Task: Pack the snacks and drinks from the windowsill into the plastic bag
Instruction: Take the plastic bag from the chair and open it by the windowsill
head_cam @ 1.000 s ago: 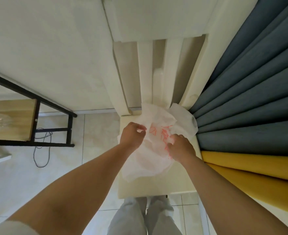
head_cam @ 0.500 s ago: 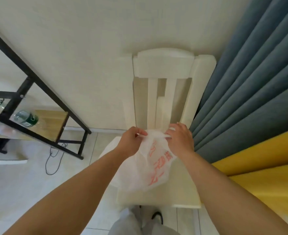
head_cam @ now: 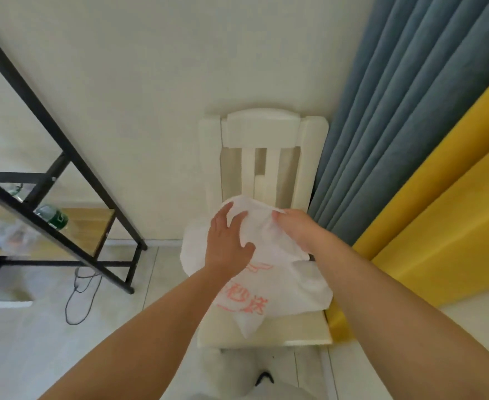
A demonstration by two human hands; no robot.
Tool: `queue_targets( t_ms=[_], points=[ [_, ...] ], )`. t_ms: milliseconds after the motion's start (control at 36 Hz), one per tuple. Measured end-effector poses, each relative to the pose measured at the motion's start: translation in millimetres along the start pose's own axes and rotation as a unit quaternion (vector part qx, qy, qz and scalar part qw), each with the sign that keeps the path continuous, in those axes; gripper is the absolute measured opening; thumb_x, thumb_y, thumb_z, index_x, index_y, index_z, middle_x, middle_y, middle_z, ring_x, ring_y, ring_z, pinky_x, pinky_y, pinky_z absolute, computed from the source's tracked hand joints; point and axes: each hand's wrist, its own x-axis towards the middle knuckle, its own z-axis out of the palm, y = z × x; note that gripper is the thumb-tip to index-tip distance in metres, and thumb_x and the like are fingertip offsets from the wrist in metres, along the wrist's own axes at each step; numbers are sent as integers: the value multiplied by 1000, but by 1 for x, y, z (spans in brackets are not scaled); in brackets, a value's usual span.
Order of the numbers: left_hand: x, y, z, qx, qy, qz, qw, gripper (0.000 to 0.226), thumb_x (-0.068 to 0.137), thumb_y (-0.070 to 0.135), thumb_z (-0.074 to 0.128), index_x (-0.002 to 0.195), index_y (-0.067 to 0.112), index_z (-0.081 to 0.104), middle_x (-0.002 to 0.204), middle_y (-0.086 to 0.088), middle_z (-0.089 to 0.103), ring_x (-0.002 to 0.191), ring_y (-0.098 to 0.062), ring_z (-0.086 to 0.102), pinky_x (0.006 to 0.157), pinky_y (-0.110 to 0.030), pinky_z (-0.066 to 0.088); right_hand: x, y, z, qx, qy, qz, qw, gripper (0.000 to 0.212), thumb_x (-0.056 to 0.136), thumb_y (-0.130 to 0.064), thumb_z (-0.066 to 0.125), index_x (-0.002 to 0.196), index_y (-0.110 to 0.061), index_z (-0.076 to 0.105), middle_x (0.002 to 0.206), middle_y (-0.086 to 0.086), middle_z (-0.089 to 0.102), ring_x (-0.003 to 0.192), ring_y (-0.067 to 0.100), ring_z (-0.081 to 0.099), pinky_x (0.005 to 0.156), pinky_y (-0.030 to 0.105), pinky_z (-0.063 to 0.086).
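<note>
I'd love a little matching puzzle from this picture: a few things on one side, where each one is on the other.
Things:
1. white plastic bag with red print
2. cream wooden chair
3. green-labelled clear bottle
4. black cable

Places:
A. on the black-framed shelf
B. against the wall
C. on the floor tiles
D. between both hands, over the chair seat

Pairs: 1-D, 2-B, 3-A, 4-C

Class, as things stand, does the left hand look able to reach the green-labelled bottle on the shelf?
Probably yes: the left hand lies open on the plastic bag, though a black frame bar crosses before the bottle.
</note>
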Motion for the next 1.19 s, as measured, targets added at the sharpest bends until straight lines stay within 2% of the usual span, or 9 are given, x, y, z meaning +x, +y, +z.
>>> queue_targets(
  t_ms=[194, 361, 500, 667, 750, 833, 944, 1056, 1194],
  points=[
    [-49, 1, -2, -99, -128, 104, 981, 94, 71, 47, 74, 147, 35, 19, 152, 10, 15, 132, -14, 35, 101, -29, 39, -42, 16, 26, 73, 42, 77, 994, 21, 94, -24, 51, 97, -6, 61, 95, 10, 64, 95, 30, 60, 89, 38, 49],
    [-74, 1, -7, -125, -98, 82, 984, 42, 99, 21, 43, 140, 32, 42, 125, -3, 54, 111, -19, 54, 84, -17, 34, -88, 49, 61, 305, 49, 61, 949, 21, 96, -21, 46, 91, -9, 63, 97, 10, 66, 101, 27, 59, 93, 36, 45],
    [-96, -9, 0, -131, -172, 25, 976, 28, 98, 16, 44, 118, 19, 64, 122, -1, 64, 113, -21, 56, 88, -17, 35, -142, 98, 81, 413, 37, 46, 909, 33, 99, -11, 33, 79, -4, 58, 69, 6, 62, 70, 20, 53, 65, 27, 46],
    [-145, 4, 7, -175, -256, -2, 951, 30, 96, 10, 38, 117, 10, 59, 116, -8, 62, 106, -28, 57, 86, -31, 44, -191, 148, 108, 304, 146, 68, 939, 25, 91, 6, 42, 96, -9, 61, 88, 5, 61, 74, 15, 58, 62, 21, 47],
    [-161, 10, 7, -265, -280, -82, 919, 32, 93, 11, 43, 121, 9, 59, 118, -15, 63, 100, -32, 60, 90, -43, 50, -210, 185, 121, 132, 142, 101, 976, 38, 82, -1, 60, 119, -12, 56, 117, 10, 54, 107, 26, 55, 81, 28, 47],
    [-185, 18, -5, -313, -307, -124, 890, 34, 95, 0, 46, 128, -3, 52, 90, -8, 60, 72, -19, 54, 60, -21, 50, -233, 212, 142, 2, 124, 149, 981, 72, 70, -33, 77, 134, -26, 45, 136, 2, 39, 130, 26, 35, 105, 39, 36],
    [-217, 30, -26, -352, -322, -112, 871, 39, 97, -8, 34, 135, 1, 41, 69, 4, 39, 56, -8, 39, 31, -6, 34, -259, 228, 163, -43, 196, 175, 964, 32, 86, -39, 62, 113, -22, 62, 106, 0, 56, 104, 23, 55, 81, 32, 46],
    [-244, 21, -37, -434, -309, -158, 831, 23, 90, -9, 45, 78, 5, 60, 48, 3, 61, 48, -14, 59, 41, -17, 47, -294, 245, 170, -129, 169, 145, 966, 29, 100, -31, 40, 110, -14, 62, 84, 1, 52, 85, 20, 53, 64, 26, 42],
    [-286, -5, -36, -417, -285, -154, 849, 25, 89, -2, 48, 74, 12, 63, 63, -2, 67, 63, -23, 63, 56, -29, 54, -340, 282, 172, -73, 183, 190, 962, 17, 99, -20, 44, 93, -17, 60, 76, -1, 50, 72, 18, 48, 63, 28, 44]
  ],
)
